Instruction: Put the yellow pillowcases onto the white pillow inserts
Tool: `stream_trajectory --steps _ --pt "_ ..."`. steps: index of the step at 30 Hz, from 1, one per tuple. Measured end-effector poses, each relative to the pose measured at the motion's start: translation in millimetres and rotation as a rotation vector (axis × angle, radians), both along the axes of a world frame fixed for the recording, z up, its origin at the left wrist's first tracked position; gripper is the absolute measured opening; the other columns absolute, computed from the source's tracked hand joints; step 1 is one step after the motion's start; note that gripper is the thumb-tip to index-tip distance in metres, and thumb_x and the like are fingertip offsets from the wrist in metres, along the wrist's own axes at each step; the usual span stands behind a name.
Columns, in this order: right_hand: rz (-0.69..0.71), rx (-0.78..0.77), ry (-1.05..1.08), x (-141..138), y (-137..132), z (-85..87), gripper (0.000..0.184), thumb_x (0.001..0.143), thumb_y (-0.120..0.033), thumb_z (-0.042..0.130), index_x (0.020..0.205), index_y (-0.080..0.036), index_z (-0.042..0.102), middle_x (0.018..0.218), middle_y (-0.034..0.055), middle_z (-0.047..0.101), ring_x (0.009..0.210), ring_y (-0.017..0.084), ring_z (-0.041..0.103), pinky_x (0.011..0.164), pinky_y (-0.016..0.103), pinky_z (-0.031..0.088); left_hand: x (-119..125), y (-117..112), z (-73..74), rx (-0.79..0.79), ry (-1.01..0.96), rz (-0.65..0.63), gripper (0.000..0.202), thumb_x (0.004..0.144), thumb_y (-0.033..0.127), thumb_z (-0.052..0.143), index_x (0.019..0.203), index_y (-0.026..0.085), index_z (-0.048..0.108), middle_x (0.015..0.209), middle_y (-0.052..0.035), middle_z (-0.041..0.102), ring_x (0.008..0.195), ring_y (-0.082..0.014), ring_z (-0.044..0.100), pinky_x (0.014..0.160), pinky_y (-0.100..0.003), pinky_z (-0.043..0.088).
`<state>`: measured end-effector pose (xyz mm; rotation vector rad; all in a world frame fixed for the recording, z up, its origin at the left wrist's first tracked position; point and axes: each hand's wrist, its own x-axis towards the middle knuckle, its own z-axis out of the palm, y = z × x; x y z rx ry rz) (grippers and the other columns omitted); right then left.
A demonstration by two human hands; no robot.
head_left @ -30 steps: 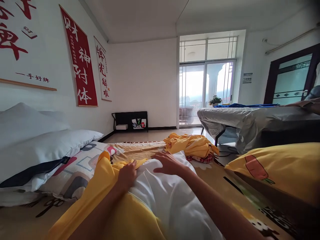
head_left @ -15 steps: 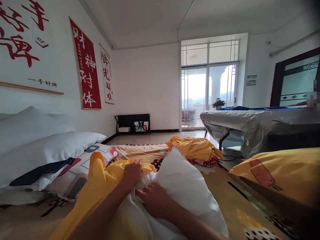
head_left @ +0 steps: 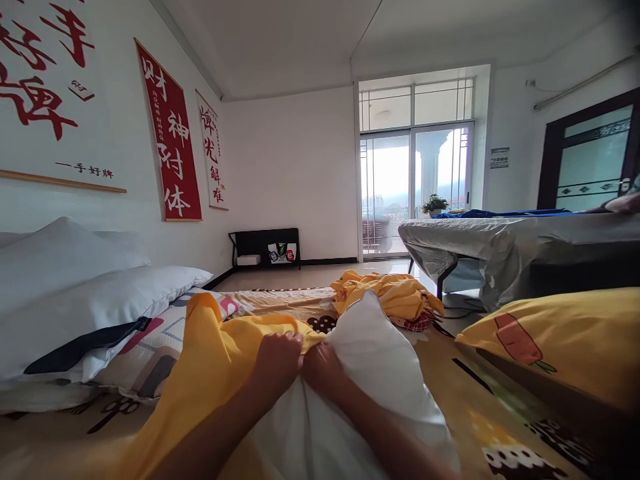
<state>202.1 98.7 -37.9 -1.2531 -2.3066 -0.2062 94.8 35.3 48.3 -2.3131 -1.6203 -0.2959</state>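
Observation:
A yellow pillowcase (head_left: 233,337) is bunched on the left over a white pillow (head_left: 373,353), whose pointed corner stands bare on the right. My left hand (head_left: 280,360) is closed in a fist on the pillowcase's edge. Close beside it, my right hand (head_left: 325,367) is also closed, where the yellow edge meets the white pillow. The fingertips of both hands are tucked out of sight in the cloth. Between my forearms the pillow's white surface shows creases.
White pillows (head_left: 115,293) and a patterned pillow (head_left: 160,340) are piled at left. Crumpled yellow cloth (head_left: 385,293) lies ahead on the patterned bedspread (head_left: 435,373). A yellow carrot-print pillow (head_left: 565,333) is at right. Behind stands a plastic-covered table (head_left: 505,233), with another person's hand (head_left: 625,203) at its edge.
Both hands have shifted closer together at the pillowcase edge, and my right hand has moved up from the white pillow to that edge. The yellow cloth now stretches between them.

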Motion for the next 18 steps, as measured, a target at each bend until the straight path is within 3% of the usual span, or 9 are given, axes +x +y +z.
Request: stream_trajectory --steps 4,7,8,9,11,13,14,15,18 --pt "0.151 0.001 -0.002 14.9 -21.0 11.6 0.026 0.082 -0.019 0.050 0.102 -0.019 0.067 0.106 0.0094 0.069 0.102 0.024 0.062 0.087 0.033 0.046 -14.9 -11.1 -18.3 -0.054 0.020 0.002 0.021 0.080 0.016 0.045 0.087 0.016 0.064 0.084 -0.0109 0.070 0.078 -0.0267 0.067 0.065 -0.034 0.043" --pt "0.421 -0.070 -0.022 47.9 -54.9 39.3 0.030 0.082 -0.028 0.056 0.110 -0.024 0.066 0.123 0.0070 0.062 0.117 0.023 0.053 0.100 0.036 0.041 -28.2 -19.2 -36.4 -0.111 0.010 -0.001 0.019 0.078 0.014 0.044 0.083 0.017 0.063 0.082 -0.0091 0.070 0.076 -0.0265 0.067 0.062 -0.034 0.042" --pt "0.488 -0.156 -0.012 66.1 -64.2 49.8 0.039 0.082 -0.035 0.059 0.120 -0.027 0.062 0.132 0.0058 0.057 0.121 0.022 0.051 0.101 0.036 0.041 -32.7 -22.3 -40.7 -0.127 0.003 -0.007 0.018 0.078 0.014 0.045 0.082 0.018 0.062 0.082 -0.0084 0.069 0.076 -0.0263 0.066 0.062 -0.034 0.041" --pt "0.483 -0.210 0.040 87.5 -70.7 59.0 0.043 0.083 -0.039 0.059 0.126 -0.030 0.057 0.136 0.0043 0.054 0.123 0.021 0.050 0.103 0.035 0.041 -36.7 -25.5 -43.8 -0.135 -0.005 -0.016 0.017 0.078 0.015 0.045 0.080 0.018 0.062 0.082 -0.0078 0.069 0.076 -0.0262 0.066 0.061 -0.034 0.041" --pt "0.263 -0.094 0.296 135.6 -73.4 68.2 0.054 0.083 -0.046 0.059 0.133 -0.029 0.050 0.141 0.0067 0.047 0.130 0.023 0.042 0.109 0.041 0.034 -42.8 -32.6 -46.6 -0.134 -0.023 -0.034 0.015 0.080 0.018 0.045 0.078 0.019 0.060 0.081 -0.0068 0.068 0.075 -0.0257 0.065 0.061 -0.034 0.039" --pt "-0.011 0.071 0.482 181.2 -64.7 59.5 0.096 0.066 -0.054 0.073 0.147 -0.024 0.029 0.153 0.0111 0.027 0.141 0.030 0.022 0.115 0.051 0.019 -45.4 -40.4 -46.6 -0.129 -0.033 -0.056 0.015 0.082 0.020 0.046 0.077 0.020 0.059 0.080 -0.0062 0.067 0.074 -0.0248 0.065 0.061 -0.033 0.039" --pt "-0.089 0.055 0.536 199.6 -58.2 48.1 0.109 0.060 -0.057 0.075 0.149 -0.023 0.022 0.155 0.0131 0.022 0.141 0.033 0.020 0.114 0.055 0.019 -45.4 -44.7 -46.5 -0.128 -0.035 -0.071 0.014 0.082 0.020 0.046 0.076 0.020 0.059 0.079 -0.0060 0.067 0.074 -0.0244 0.064 0.061 -0.033 0.039" --pt "-0.095 -0.031 0.585 213.4 -51.9 33.2 0.112 0.058 -0.060 0.074 0.149 -0.022 0.020 0.153 0.0155 0.026 0.138 0.035 0.028 0.109 0.056 0.028 -44.7 -49.1 -46.6 -0.127 -0.032 -0.091 0.012 0.081 0.020 0.048 0.075 0.020 0.058 0.079 -0.0058 0.067 0.074 -0.0239 0.064 0.060 -0.033 0.039" --pt "0.032 -0.338 0.602 223.6 -40.7 -18.7 0.070 0.081 -0.060 0.045 0.139 -0.021 0.042 0.127 0.0187 0.058 0.105 0.032 0.063 0.082 0.049 0.053 -39.8 -63.4 -50.5 -0.041 -0.019 -0.224 0.009 0.076 0.016 0.052 0.071 0.021 0.057 0.073 -0.0044 0.066 0.067 -0.0217 0.062 0.057 -0.032 0.038"
